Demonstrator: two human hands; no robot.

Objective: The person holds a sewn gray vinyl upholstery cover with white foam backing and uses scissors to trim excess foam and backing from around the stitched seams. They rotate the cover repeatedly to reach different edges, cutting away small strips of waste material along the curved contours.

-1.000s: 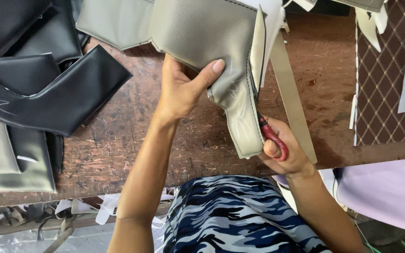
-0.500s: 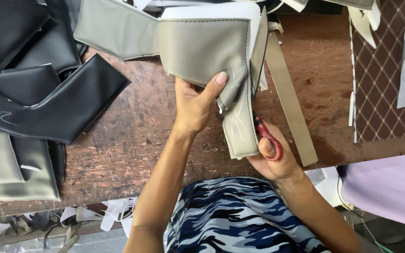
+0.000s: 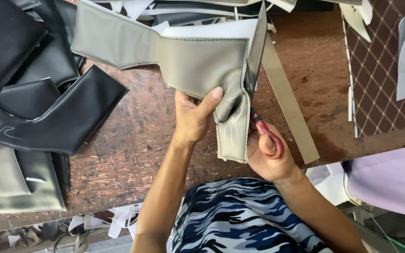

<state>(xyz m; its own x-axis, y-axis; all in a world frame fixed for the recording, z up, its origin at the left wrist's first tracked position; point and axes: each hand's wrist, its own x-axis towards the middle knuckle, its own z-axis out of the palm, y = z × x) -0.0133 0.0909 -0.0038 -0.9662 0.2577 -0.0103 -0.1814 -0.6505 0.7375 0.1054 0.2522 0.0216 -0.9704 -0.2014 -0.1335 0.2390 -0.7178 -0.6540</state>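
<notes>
Grey leatherette panel [image 3: 198, 61] between left fingers [image 3: 210, 100]

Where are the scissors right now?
In the head view, the red-handled scissors are right of centre, held in the right hand, blades running up along the right edge of the grey leatherette piece that the left hand grips.

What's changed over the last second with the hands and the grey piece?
The left hand slid down and right along the grey piece, closer to the right hand. The scissors now run up its right edge. Both grips held; black pieces unmoved.
</notes>
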